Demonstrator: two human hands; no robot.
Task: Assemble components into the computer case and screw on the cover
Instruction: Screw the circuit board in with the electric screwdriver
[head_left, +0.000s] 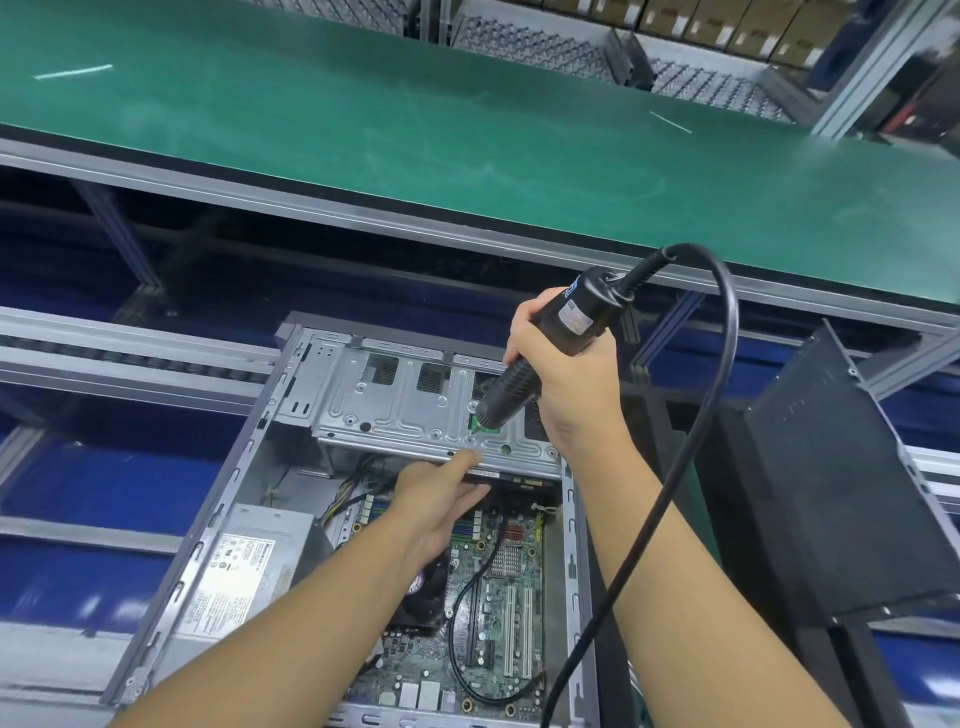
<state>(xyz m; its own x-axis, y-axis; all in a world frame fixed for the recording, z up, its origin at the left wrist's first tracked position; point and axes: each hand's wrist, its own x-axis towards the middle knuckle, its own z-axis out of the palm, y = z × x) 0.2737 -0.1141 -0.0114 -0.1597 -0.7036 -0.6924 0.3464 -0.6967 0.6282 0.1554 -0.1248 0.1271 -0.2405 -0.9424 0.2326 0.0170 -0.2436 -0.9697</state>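
An open grey computer case (218, 499) lies in front of me with its motherboard (498, 597) and power supply (244, 566) showing. A metal drive cage (405, 410) spans the far end of the case. My right hand (566, 374) grips a black electric screwdriver (545, 343), tip down on the cage's right part near a green patch. My left hand (441, 493) reaches under the cage's front edge, with one finger touching the edge and the others around a dark drive beneath it. The driver's black cable (727, 338) loops over my right arm.
A green conveyor surface (415, 130) runs across the far side behind a grey rail. A black panel (831, 499) leans at the right beside the case. Roller tracks (104, 353) and blue bins sit to the left. Cardboard boxes line the shelves at the top right.
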